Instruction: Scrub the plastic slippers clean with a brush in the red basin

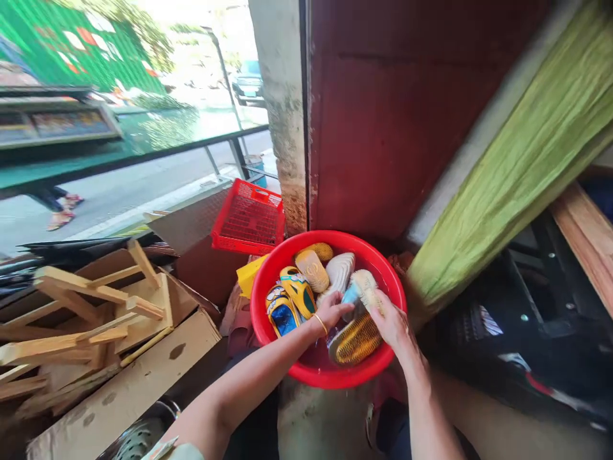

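A red basin (329, 382) holds water and several shoes. My right hand (393, 326) is closed round a scrub brush (364, 286) with pale, cream bristles and a light blue part at its left. Below the hands, a shoe (357, 342) with a ridged yellow-brown sole lies tilted, sole up. My left hand (331, 314) is bent at this shoe's upper end, fingers closed there; its exact grip is partly hidden. To the left rest a pair of yellow sandals (297, 291) with blue insoles. Behind them are a tan-soled shoe (312, 268) and a whitish-soled shoe (341, 271).
A red plastic crate (253, 217) stands behind the basin, beside a concrete pillar (282, 102). Wooden stools (105, 300) and cardboard (158, 377) crowd the left. A dark red door (407, 115) and green cloth (517, 166) border the right. A passer-by's feet (62, 214) show outside.
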Motion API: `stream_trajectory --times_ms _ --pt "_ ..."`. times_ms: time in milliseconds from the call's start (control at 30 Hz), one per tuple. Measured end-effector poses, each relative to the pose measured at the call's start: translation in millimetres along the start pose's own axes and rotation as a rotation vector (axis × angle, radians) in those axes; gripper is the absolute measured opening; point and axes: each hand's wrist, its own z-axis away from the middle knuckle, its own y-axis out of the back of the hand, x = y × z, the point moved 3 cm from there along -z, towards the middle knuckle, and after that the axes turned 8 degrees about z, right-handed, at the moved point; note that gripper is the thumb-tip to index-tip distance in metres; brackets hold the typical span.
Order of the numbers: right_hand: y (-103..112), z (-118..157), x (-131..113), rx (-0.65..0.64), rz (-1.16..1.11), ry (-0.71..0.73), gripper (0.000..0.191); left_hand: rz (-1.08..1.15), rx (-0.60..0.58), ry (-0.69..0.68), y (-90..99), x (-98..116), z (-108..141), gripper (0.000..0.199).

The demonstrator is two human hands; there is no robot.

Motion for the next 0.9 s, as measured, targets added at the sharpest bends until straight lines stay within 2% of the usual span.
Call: stream_trajectory --times_ms 167,233,300,367,467,533,600,700,800,900 --pt "-3 -6 14 0.069 0.126 -0.080 0.044 -0.054 -0.036 -0.083 20.1 13 38 0.044" --pt "1 -3 10 0.112 0.158 -0.109 0.045 -0.134 -0.052 -0.151 29.0 18 50 0.041" --pt "4 8 -7 0.135 0.127 -0.066 0.047 -0.223 -0.051 -0.216 38.2 20 61 0.036" --pt "2 23 -33 0.129 0.057 0.039 0.049 -0.252 -0.019 -0.247 46.9 19 67 0.031" --pt "-5 43 -62 0.015 0.069 0.166 0.051 -0.177 -0.021 -0.220 57.6 15 67 0.031" --pt "-4 48 -57 -0.021 0.180 0.064 0.048 -0.155 -0.015 -0.224 65.4 15 67 0.031" --pt "3 50 -39 -0.066 0.272 -0.062 0.046 -0.157 -0.048 -0.252 72.3 21 70 0.031" --pt "16 56 -25 -0.077 0.340 -0.153 0.045 -0.195 -0.108 -0.293 79.4 33 79 0.029" --pt "18 71 -48 0.035 0.274 -0.066 0.048 -0.241 -0.141 -0.322 80.9 44 90 0.027" --pt "11 86 -78 0.047 0.207 0.098 0.050 -0.249 -0.155 -0.361 80.6 52 99 0.023"
